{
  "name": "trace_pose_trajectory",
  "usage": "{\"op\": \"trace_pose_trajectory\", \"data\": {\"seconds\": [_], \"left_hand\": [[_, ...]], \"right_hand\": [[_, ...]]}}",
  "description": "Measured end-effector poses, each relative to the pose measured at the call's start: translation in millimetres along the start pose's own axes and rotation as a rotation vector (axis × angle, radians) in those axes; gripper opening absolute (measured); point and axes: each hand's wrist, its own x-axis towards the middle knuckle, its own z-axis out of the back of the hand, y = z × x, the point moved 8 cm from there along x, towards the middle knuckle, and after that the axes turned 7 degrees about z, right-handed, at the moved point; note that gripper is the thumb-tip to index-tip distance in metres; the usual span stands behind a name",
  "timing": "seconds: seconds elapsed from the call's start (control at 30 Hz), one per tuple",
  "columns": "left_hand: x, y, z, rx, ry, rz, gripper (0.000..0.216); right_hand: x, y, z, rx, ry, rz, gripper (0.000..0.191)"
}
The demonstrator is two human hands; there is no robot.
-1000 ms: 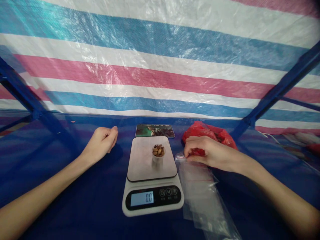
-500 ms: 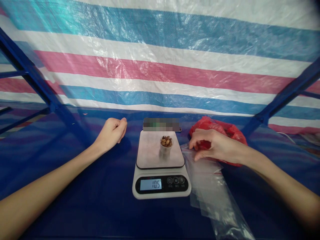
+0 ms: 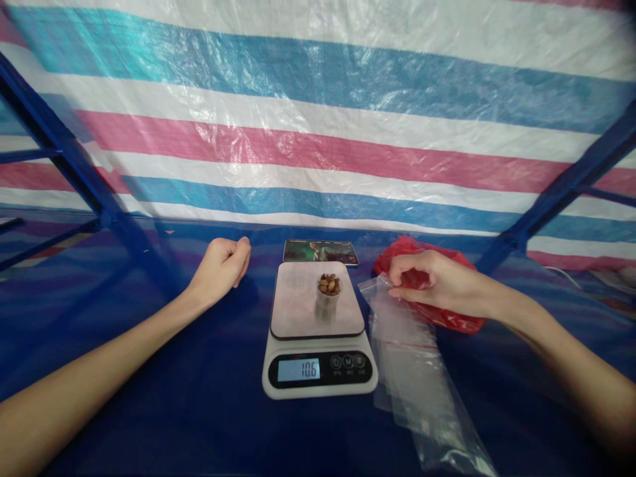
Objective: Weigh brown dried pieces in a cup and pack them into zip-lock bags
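My left hand [image 3: 223, 268] rests on the blue surface as a closed fist, left of the scale, with nothing showing in it. On the right, my right hand [image 3: 422, 278] pinches the top edge of a clear zip bag [image 3: 380, 289] between thumb and forefinger. That bag lies over several more clear bags [image 3: 412, 371], fanned out toward me. Between my hands stands a white digital scale [image 3: 293, 311], its display [image 3: 299, 370] reading 10.6. A small clear cup [image 3: 326, 306] of brown nuts or seeds [image 3: 328, 284] is upright on the plate.
A red plastic bag [image 3: 457, 321] lies behind and under my right hand; its contents are hidden. Behind the scale is a phone [image 3: 320, 252] with a lit screen. Blue metal frame bars [image 3: 74, 159] stand at both sides, before a striped sheet [image 3: 318, 146].
My right thumb and forefinger have closed on the zip bag's edge, which is now slightly raised. The scale reading went from 10.5 to 10.6. My left fist stays put.
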Motion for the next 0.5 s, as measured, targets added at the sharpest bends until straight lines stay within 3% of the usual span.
{"op": "trace_pose_trajectory", "data": {"seconds": [0.2,0.5], "left_hand": [[-3,-4,7,-0.051,-0.082,-0.001,0.067],[-12,-13,6,-0.121,-0.066,-0.142,0.070]], "right_hand": [[-2,-5,8,0.033,-0.073,0.010,0.013],[-2,9,28,0.032,-0.251,-0.032,0.029]]}}
